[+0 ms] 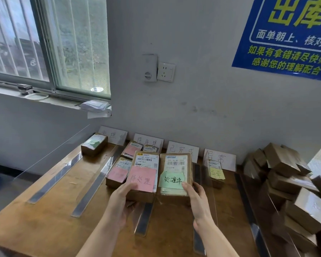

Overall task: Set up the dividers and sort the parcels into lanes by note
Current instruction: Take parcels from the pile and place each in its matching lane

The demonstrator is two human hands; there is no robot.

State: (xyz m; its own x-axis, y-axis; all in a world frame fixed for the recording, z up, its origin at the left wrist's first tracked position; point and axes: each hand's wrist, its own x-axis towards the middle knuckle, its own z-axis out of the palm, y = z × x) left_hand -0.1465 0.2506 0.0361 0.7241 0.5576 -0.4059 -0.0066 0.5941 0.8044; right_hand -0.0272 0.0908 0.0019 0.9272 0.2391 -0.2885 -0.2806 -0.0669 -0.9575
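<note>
My left hand (121, 198) grips a brown parcel with a pink note (144, 178) by its near edge, lifted above the table. My right hand (195, 196) grips a brown parcel with a green note (174, 173) beside it. Clear acrylic dividers (93, 184) stand on the wooden table (44, 219) and split it into lanes. White lane cards (183, 150) lean on the wall. One green-note parcel (94, 146) lies in the far left lane. Several pink-note parcels (119, 171) lie in the second lane. A yellow-note parcel (216, 172) lies in the fourth lane.
A loose heap of brown parcels (293, 193) is piled at the right end of the table. A window sill (44, 101) with small items runs at the upper left. A wall socket (166, 71) and a blue poster (289, 36) hang above.
</note>
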